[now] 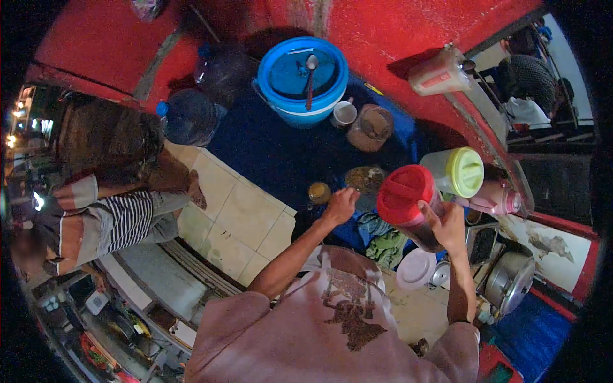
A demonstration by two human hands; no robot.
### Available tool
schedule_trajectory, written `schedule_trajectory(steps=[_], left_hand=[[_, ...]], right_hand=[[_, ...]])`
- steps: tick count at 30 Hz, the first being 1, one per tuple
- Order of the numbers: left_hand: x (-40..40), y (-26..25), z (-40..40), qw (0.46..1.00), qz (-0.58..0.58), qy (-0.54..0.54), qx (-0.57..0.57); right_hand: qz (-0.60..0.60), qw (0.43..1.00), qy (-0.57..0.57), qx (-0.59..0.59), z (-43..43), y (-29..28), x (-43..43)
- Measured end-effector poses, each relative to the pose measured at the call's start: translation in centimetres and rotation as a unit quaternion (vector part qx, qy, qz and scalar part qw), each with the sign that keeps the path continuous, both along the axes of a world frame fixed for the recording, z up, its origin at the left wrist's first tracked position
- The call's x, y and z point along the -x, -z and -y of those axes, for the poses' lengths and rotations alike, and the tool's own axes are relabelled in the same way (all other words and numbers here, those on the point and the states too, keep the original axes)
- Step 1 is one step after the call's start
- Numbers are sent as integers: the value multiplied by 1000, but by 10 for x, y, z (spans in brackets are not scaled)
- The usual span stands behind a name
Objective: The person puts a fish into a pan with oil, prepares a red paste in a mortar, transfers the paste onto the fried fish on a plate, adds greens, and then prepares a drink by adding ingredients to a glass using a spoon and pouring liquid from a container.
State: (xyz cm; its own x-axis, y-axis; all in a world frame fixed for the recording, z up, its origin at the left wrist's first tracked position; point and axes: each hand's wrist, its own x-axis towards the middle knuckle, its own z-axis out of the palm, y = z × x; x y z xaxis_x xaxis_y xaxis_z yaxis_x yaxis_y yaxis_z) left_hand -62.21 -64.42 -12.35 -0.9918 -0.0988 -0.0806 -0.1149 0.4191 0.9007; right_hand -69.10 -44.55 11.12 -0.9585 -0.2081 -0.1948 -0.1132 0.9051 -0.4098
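Note:
My right hand (448, 225) grips a clear plastic pitcher with a red lid (407, 194). The pitcher is tilted, and its lower part holds something dark. My left hand (342, 206) is closed at the fingertips, close to a round container with brownish contents (366, 178); whether it holds some small thing I cannot tell. Left of that hand stands a small glass with yellowish-brown contents (319, 193). Beyond the red lid is a second clear pitcher with a yellow-green lid (467, 171), and beside it lies a pink flask (498, 197). Bunched cloths (387, 244) lie below the red-lidded pitcher.
A blue lidded bucket (301, 81) with a spoon on top stands by the red wall, near a mug (344, 114) and a clear tub (371, 127). Water bottles (189, 117) stand left. A metal pot (510, 282) is at right. Another person (119, 222) is at far left.

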Motion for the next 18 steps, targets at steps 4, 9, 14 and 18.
schedule_trajectory(steps=[4,9,14,18], left_hand=[[0,4,0,1000,12,3,-8],[3,1,1,998,51,37,6],[5,2,-3,1000,-15,1,-10],[8,-3,-3,1000,-15,23,-1]], right_hand=[[4,1000,-1,14,6,-11,3],[3,998,-16,61,1,-10,1],[21,998,16,52,-2,-17,-2],[30,997,33,65,-13,-10,-6]])
